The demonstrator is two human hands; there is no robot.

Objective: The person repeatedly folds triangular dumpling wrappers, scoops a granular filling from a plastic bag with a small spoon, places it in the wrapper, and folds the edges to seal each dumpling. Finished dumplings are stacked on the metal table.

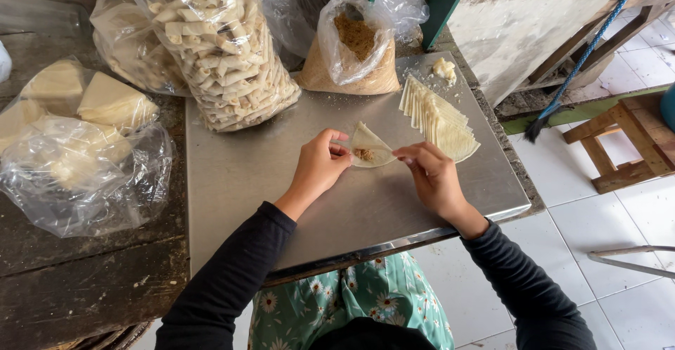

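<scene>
A pale triangular wrapper [370, 143] with a small heap of brown filling on it lies on the steel tray [246, 167]. My left hand [318, 163] pinches the wrapper's left edge. My right hand [429, 173] pinches its right corner and folds it inward. A fanned stack of triangular wrappers [439, 119] lies just right of my hands. A clear bag of brown crumbly filling [355, 47] stands open behind them.
A big clear bag of finished rolls [225, 47] stands at the tray's back left. Bags of wrapper sheets [77, 139] lie on the dark wooden table at left. A lump of paste [444, 68] sits at back right. A wooden stool [626, 139] and a broom stand on the tiled floor.
</scene>
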